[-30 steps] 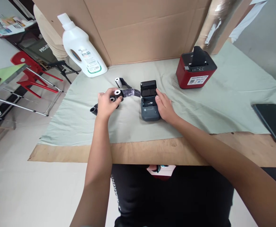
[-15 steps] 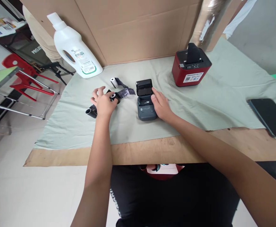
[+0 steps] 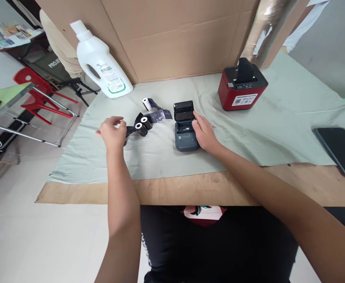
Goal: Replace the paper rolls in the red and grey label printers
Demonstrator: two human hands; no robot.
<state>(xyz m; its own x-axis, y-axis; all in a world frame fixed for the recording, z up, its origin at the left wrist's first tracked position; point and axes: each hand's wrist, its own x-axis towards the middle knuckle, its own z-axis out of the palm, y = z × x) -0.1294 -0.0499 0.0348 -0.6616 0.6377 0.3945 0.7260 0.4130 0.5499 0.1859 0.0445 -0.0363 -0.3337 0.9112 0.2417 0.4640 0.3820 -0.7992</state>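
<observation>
My right hand (image 3: pixel 206 133) rests against the right side of a small dark grey portable printer (image 3: pixel 187 143), holding it on the cloth. Its hinged lid (image 3: pixel 184 111) stands up and the roll bay shows no roll. My left hand (image 3: pixel 112 131) hovers left of the rolls, fingers bent and spread, with no held thing showing. Beside it lie two small black rolls with white cores, a nearer roll (image 3: pixel 142 130) and a farther roll (image 3: pixel 147 123). Behind them sits a white-cored roll (image 3: pixel 146 104) with a dark unwound strip (image 3: pixel 160 115). Another roll is mostly hidden by my left hand.
A white detergent bottle (image 3: pixel 104 67) stands back left against a cardboard panel (image 3: pixel 172 39). Back right is a red and black box-shaped printer (image 3: pixel 243 88). A phone (image 3: pixel 340 149) lies at the right edge. A pale green cloth (image 3: pixel 160 163) covers the wooden board (image 3: pixel 175 190).
My left hand has let go of the black rolls and moved left, uncovering two of them. My right hand stays on the small printer. The view has shifted slightly.
</observation>
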